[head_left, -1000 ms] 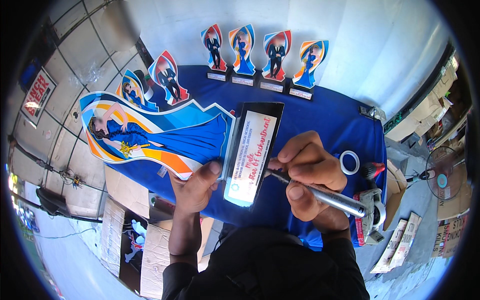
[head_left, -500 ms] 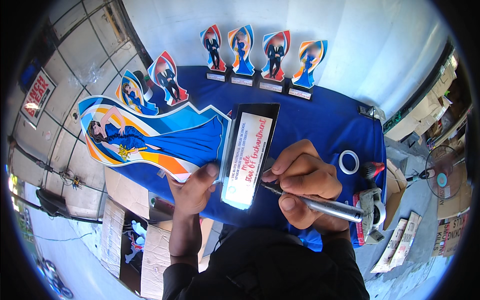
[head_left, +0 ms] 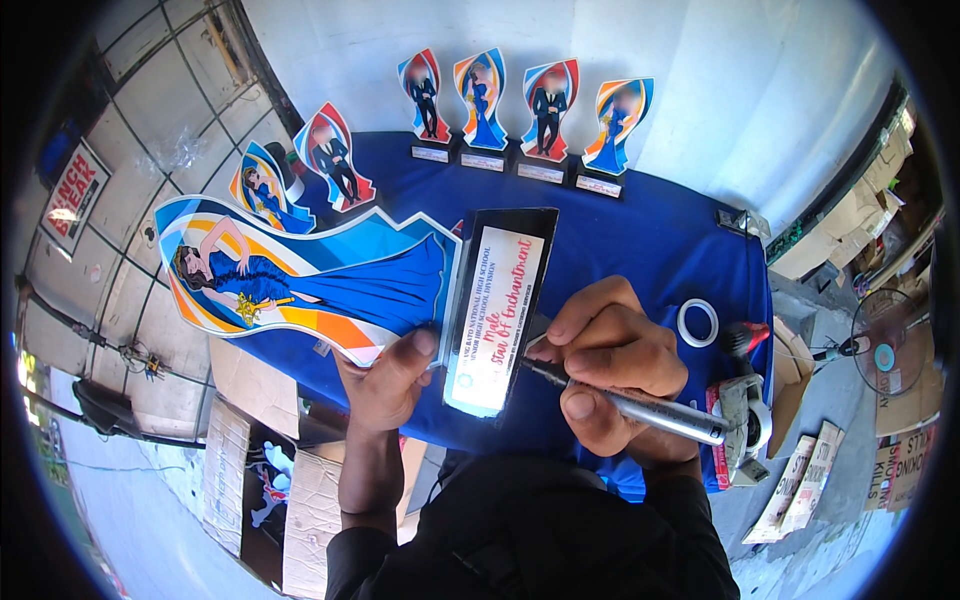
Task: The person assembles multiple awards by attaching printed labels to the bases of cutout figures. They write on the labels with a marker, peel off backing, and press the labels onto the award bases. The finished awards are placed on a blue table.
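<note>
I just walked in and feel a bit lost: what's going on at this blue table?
The person's left hand holds a blue-and-orange trophy turned sideways, its black base to the right. The right hand grips a silver marker, its dark tip close to the base; whether it touches is hard to tell. Four other trophies stand along the far side of the blue-covered table.

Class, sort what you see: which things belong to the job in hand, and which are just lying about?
In the job:
- gown-figure trophy, held by the left hand
- its labelled black base
- silver marker in the right hand, tip near the base

Apparently lying about:
- four trophies standing further back
- white ring-shaped roll
- tape dispenser
- cardboard box, lower left
</note>
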Available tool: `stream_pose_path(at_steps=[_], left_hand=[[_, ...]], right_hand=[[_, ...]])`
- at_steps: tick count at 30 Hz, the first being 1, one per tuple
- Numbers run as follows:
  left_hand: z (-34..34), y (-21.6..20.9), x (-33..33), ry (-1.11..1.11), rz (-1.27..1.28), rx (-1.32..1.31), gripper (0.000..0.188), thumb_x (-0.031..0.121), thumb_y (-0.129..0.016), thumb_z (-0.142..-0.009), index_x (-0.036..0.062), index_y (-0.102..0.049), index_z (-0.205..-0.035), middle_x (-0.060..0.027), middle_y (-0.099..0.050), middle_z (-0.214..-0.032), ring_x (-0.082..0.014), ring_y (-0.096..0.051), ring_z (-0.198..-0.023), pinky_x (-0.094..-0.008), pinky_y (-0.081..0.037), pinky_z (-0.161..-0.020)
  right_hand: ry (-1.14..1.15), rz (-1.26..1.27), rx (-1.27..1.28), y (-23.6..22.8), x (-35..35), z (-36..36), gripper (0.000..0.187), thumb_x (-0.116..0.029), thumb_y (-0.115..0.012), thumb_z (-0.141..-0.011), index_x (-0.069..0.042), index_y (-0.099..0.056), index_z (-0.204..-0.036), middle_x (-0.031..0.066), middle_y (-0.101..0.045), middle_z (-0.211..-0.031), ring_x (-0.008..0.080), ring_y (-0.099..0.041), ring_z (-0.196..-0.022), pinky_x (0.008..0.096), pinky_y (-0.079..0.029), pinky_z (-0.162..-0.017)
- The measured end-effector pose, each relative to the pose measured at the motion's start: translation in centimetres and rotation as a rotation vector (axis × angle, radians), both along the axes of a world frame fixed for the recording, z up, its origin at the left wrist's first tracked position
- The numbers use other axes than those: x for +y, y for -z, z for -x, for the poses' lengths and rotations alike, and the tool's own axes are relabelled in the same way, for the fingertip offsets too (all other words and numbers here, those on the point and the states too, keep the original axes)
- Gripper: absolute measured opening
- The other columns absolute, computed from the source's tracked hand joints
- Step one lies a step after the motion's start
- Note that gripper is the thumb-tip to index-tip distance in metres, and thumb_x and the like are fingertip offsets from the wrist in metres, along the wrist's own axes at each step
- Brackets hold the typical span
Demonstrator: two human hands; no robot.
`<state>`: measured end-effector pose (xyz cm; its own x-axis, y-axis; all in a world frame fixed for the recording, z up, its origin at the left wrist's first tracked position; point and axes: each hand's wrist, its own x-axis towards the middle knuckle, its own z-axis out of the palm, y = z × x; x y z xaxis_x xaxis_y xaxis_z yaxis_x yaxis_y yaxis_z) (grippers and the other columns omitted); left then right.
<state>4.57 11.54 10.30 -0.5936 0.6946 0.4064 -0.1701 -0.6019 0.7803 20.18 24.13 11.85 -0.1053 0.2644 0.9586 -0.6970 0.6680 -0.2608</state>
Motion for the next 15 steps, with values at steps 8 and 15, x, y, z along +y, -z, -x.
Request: stream_pose_path(at_steps=[8, 15], left_hand=[[-0.1, 0.0, -0.3, -0.03, 0.022, 0.031, 0.033, 0.013, -0.084, -0.082, 0.0061, -0.064, -0.108, -0.0028, -0.067, -0.083, -0.0083, -0.058, -0.059, -0.0213, -0.043, -0.048], [-0.4, 0.0, -0.4, -0.034, 0.053, 0.02, 0.026, 0.008, -0.083, -0.081, 0.0064, -0.065, -0.1, -0.0022, -0.065, -0.078, -0.0083, -0.056, -0.055, -0.0222, -0.041, -0.047]], right_hand=[[0.066, -0.041, -0.042, -0.5, 1.0, -0.5, 0.018, -0.012, -0.075, -0.085, 0.0, -0.062, -0.089, 0.012, -0.063, -0.073, 0.0257, -0.064, -0.081, 0.0315, -0.058, -0.062], [0.104, -0.027, -0.028, -1.0, 1.3, -0.8, 0.021, -0.015, -0.077, -0.085, -0.001, -0.062, -0.089, 0.0113, -0.062, -0.072, 0.0259, -0.065, -0.08, 0.0324, -0.057, -0.064]])
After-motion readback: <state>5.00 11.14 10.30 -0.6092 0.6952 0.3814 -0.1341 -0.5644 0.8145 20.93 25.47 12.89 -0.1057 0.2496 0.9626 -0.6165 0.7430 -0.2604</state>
